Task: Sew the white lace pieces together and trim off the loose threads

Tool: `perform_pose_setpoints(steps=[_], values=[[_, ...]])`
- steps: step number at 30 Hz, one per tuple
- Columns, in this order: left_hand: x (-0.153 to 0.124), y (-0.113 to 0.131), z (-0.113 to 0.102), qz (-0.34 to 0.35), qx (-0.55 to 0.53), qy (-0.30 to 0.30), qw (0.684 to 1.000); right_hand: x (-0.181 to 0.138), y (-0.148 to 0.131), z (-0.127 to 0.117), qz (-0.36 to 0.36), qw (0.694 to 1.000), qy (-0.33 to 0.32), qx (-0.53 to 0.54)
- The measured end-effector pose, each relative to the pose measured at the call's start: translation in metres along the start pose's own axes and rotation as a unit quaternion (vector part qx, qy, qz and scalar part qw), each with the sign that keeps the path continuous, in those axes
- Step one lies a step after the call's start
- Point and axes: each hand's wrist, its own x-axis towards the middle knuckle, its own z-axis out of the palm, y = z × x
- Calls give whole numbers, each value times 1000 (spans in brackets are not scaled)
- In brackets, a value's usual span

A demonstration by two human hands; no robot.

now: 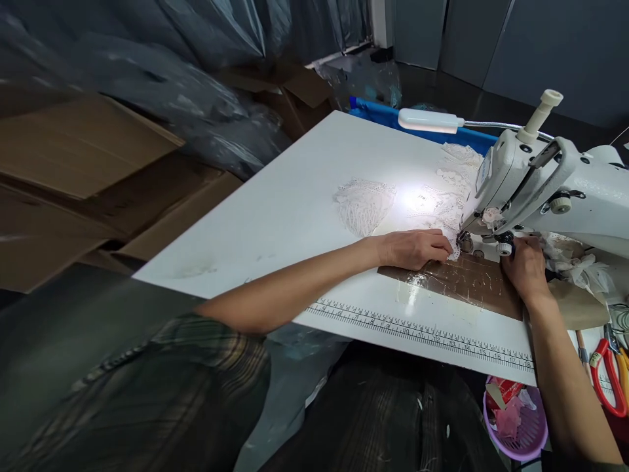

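White lace fabric [455,246] lies under the needle end of a white sewing machine [511,167]. My left hand [420,249] rests on the table just left of the needle, its fingers curled closed on the near edge of the lace. To the right of the presser foot is my right hand [527,265], with bent fingers partly behind the machine head; what they hold is hidden. Both hands are by a brown taped patch [466,285] on the tabletop. A separate lace piece [366,204] lies flat farther left, and more lace [452,174] is heaped beyond the needle.
A lamp [430,120] lights the white table [275,196], which has a printed ruler [417,331] along its front edge. Red-handled cutters [609,377] lie at right. Below hangs a purple basket [525,446] with scraps. Cardboard boxes [83,151] stand left.
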Motion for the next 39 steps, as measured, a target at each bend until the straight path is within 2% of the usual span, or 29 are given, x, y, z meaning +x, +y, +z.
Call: perform_pose_setpoints(steps=[3, 6, 9, 11, 13, 15, 18, 22, 26, 28, 34, 39], values=[[5, -7, -2, 7, -18, -5, 1000, 6, -6, -11, 22, 999, -32, 6], [10, -8, -3, -11, -52, 14, 999, 0, -11, -32, 70, 995, -26, 70], [15, -5, -1, -95, -96, 59, 989, -21, -19, -52, 79, 985, -46, 145], [18, -1, 1, -173, -129, 83, 973, -39, -28, -59, 73, 959, -128, 240], [21, 2, 2, -236, -167, 91, 953, -53, -38, -59, 38, 940, -177, 289], [23, 3, 0, -269, -216, 86, 935, -59, -49, -54, -3, 948, -182, 262], [23, 1, -6, -282, -306, 67, 907, -53, -61, -43, -57, 973, -159, 157], [19, -4, -11, -284, -366, 53, 885, -34, -64, -31, -68, 987, -138, 45], [18, -7, -7, -249, -345, 59, 903, -26, -64, -23, -53, 986, -157, 7], [18, -8, -5, -250, -326, 57, 910, -26, -64, -19, -57, 988, -146, 10], [20, -9, -1, -253, -299, 62, 918, -22, -69, -14, -95, 989, -113, 25], [18, -8, -1, -247, -300, 67, 919, -19, -73, -13, -87, 990, -108, 18]])
